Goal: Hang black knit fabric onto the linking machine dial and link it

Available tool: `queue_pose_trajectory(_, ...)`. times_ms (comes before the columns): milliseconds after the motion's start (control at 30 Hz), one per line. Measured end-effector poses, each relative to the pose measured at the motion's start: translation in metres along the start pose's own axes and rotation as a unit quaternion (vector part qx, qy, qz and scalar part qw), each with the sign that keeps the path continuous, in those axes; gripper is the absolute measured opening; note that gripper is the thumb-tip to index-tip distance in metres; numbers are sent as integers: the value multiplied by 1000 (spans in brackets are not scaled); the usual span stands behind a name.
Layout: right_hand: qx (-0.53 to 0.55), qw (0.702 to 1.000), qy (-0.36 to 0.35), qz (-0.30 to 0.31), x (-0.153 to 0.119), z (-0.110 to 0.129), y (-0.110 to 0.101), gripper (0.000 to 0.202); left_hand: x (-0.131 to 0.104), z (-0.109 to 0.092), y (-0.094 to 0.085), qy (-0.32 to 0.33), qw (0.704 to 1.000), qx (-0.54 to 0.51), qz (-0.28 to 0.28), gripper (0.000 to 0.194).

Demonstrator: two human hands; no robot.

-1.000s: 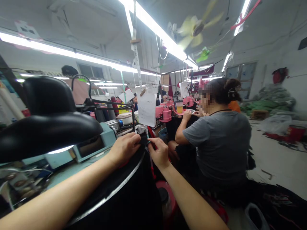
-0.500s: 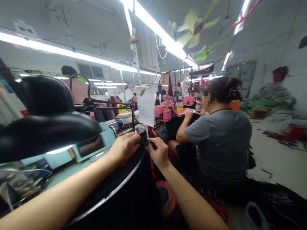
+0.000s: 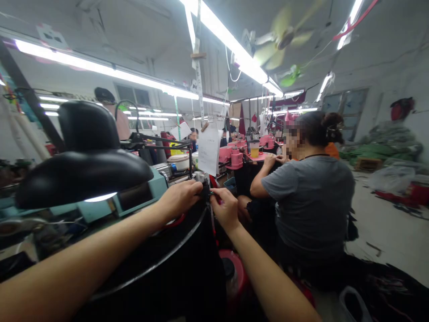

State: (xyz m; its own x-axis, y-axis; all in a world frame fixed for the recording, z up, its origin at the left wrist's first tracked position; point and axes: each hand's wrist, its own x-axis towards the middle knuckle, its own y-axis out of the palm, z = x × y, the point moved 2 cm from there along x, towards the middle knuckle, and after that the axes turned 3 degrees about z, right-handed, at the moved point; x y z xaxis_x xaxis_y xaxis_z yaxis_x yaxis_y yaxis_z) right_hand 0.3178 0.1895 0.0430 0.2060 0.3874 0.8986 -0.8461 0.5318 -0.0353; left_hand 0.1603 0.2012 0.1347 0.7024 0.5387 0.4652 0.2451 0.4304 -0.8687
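My left hand (image 3: 182, 197) is closed, with its fingers pinched on a piece of black fabric (image 3: 205, 195) held up before me. Just to the right, my right hand (image 3: 226, 209) pinches at that fabric's edge. A tiny teal thing (image 3: 212, 193) shows at its fingertips, too small to name. Below both hands is a black surface with a shiny curved edge (image 3: 177, 251). Part of the fabric is hidden behind my left fingers.
A black lamp (image 3: 87, 165) stands at the left over a teal machine (image 3: 159, 183). A paper sheet (image 3: 209, 150) hangs ahead. On the right sits a co-worker (image 3: 311, 201) in a grey shirt. A red container (image 3: 237, 273) is below my right forearm.
The view has turned slightly left, so the lamp and the hanging paper appear further right. Both hands keep their pinch at the fabric, close together.
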Motion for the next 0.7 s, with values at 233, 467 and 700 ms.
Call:
queue_pose_trajectory(233,-29,994,95,39,11,-25,-6,39,-74,-36,-72,-30,990,-139,19,19)
queue_pose_trajectory(467,34,984,115,132,-22,18,-31,43,-238,-104,-79,-192,917,-349,11,16)
queue_pose_trajectory(700,-30,981,-45,189,-17,124,-26,23,-338,-51,-39,-466,809,-320,-159,24)
